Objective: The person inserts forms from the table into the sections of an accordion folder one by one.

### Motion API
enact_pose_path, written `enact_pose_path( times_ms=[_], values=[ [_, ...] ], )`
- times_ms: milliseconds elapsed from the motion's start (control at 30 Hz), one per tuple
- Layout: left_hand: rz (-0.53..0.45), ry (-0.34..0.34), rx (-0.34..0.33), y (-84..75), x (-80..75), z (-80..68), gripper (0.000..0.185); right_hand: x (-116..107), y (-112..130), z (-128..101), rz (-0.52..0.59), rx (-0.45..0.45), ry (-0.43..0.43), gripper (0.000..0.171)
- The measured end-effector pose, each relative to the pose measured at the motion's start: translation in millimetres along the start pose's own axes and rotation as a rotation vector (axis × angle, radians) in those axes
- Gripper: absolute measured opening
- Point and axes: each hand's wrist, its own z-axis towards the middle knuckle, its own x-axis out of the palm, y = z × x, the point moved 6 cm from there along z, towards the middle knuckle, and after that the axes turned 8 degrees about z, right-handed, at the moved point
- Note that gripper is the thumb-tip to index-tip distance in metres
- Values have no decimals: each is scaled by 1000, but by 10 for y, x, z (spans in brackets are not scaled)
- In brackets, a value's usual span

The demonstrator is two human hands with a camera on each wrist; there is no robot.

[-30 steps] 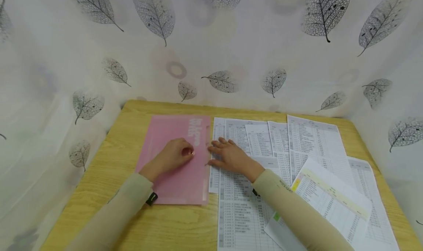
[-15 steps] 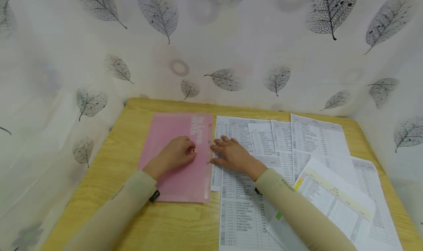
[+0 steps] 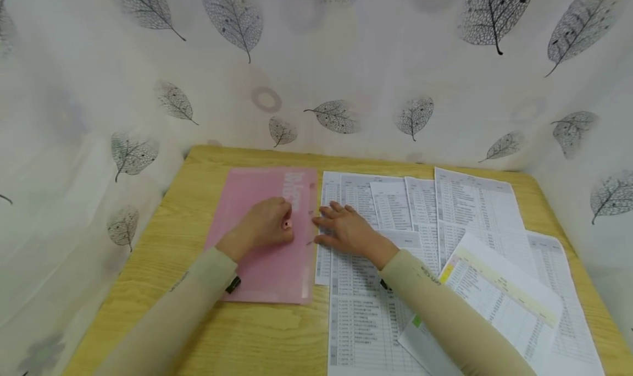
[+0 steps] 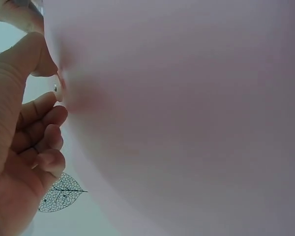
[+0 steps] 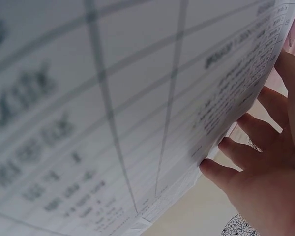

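Note:
A pink plastic folder with white lettering lies on the table. My left hand is over it, fingers curled; thumb and forefinger pinch a small pinkish piece with a shiny dot at the folder's surface. Whether that piece belongs to the folder, I cannot tell. In the left wrist view the other fingers of the left hand curl loosely beside the folder. My right hand rests with spread fingers on printed sheets, fingertips close to the folder's right edge. The right wrist view shows the right hand's fingertips touching the paper.
More overlapping printed sheets cover the right half of the wooden table. One sheet with a yellow band lies aslant on top. A white curtain with leaf prints hangs around the table's back and sides.
My left hand has turned slightly over the folder and its thumb and forefinger have drawn closer together around the small piece. My right hand stays in place.

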Motion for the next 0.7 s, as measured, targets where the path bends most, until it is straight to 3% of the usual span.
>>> enact_pose_path(
  times_ms=[200, 333, 533, 700],
  values=[
    [4, 23, -36, 16, -43, 39, 20, 10, -3, 2, -14, 0, 18, 60],
    [-4, 10, -24, -1, -67, 58, 22, 6, -9, 4, -2, 6, 22, 60],
    [-10, 65, 4, -37, -47, 66, 70, -6, -2, -1, 0, 1, 12, 59],
    [48, 116, 33, -66, -54, 51, 64, -9, 6, -5, 0, 3, 7, 59]
  ],
)
